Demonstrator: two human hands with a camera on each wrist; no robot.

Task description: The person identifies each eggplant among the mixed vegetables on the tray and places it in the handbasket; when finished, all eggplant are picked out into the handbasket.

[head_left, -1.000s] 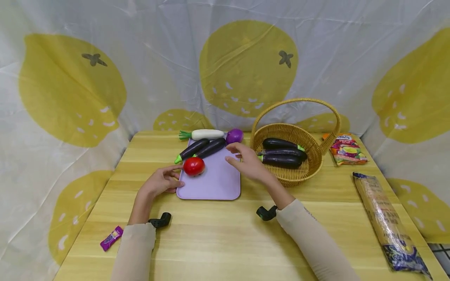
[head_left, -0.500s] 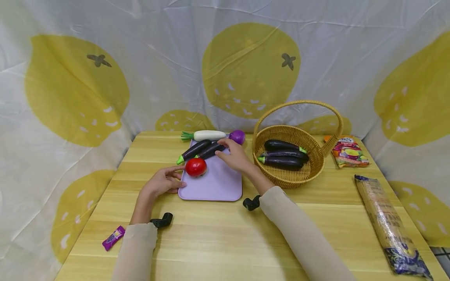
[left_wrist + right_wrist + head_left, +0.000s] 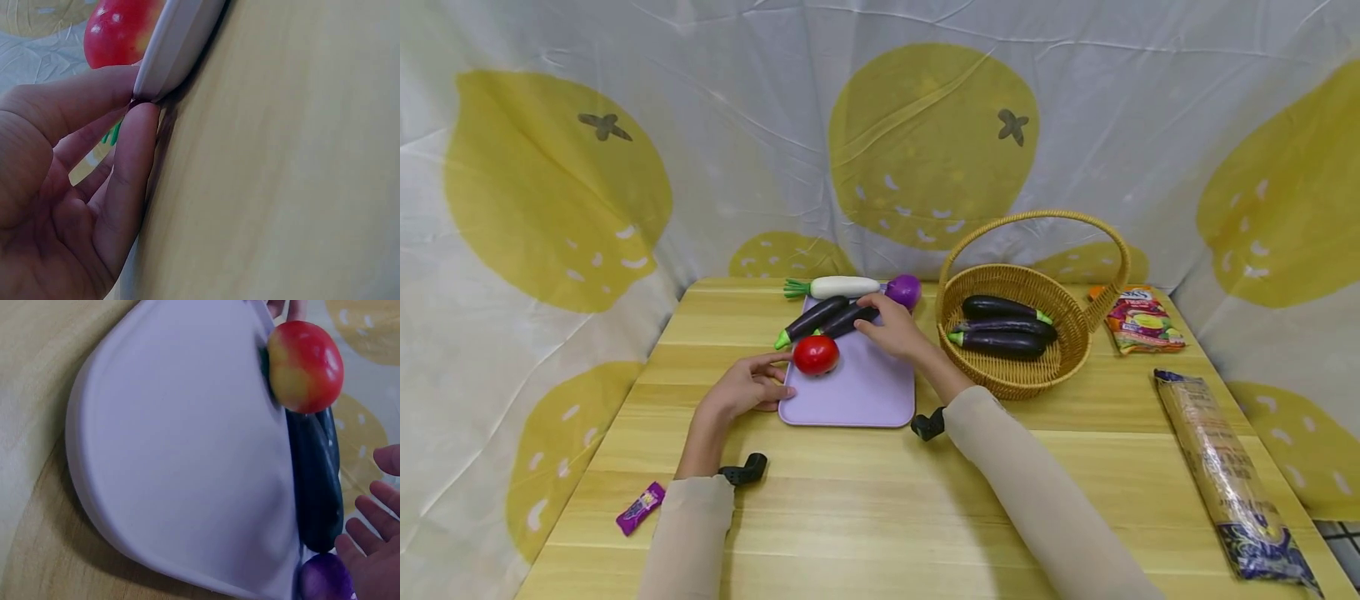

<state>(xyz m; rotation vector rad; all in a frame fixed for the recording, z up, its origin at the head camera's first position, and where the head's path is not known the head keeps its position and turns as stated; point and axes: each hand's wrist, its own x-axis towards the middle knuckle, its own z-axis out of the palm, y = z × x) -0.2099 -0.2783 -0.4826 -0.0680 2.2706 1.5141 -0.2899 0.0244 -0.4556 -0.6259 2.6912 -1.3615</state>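
Observation:
My left hand [image 3: 741,392] holds the left rim of a lilac tray [image 3: 865,392]; in the left wrist view its thumb and a finger pinch that rim [image 3: 159,69]. Just beyond those fingers sits a round red fruit [image 3: 816,356], yellowish on one side in the right wrist view. Two eggplants lie across the tray's far left: an outer eggplant [image 3: 815,321] and an inner eggplant [image 3: 847,320]. Above the inner one hovers my right hand [image 3: 895,329], partly covering it. Its fingers [image 3: 378,515] are loosely spread and apart from the eggplant [image 3: 315,481] in the right wrist view.
Along the tray's far edge lie a white radish [image 3: 844,287] and a purple onion-like vegetable [image 3: 905,289]. A wicker basket [image 3: 1026,386] with three eggplants [image 3: 1006,343] stands right. Beyond are a snack bag [image 3: 1142,321] and a long package [image 3: 1225,475]. A purple packet [image 3: 640,508] lies front left.
My right hand has moved left from the tray's right side to above the inner eggplant, shifting only slightly in the last half second. The left hand has stayed at the tray's rim.

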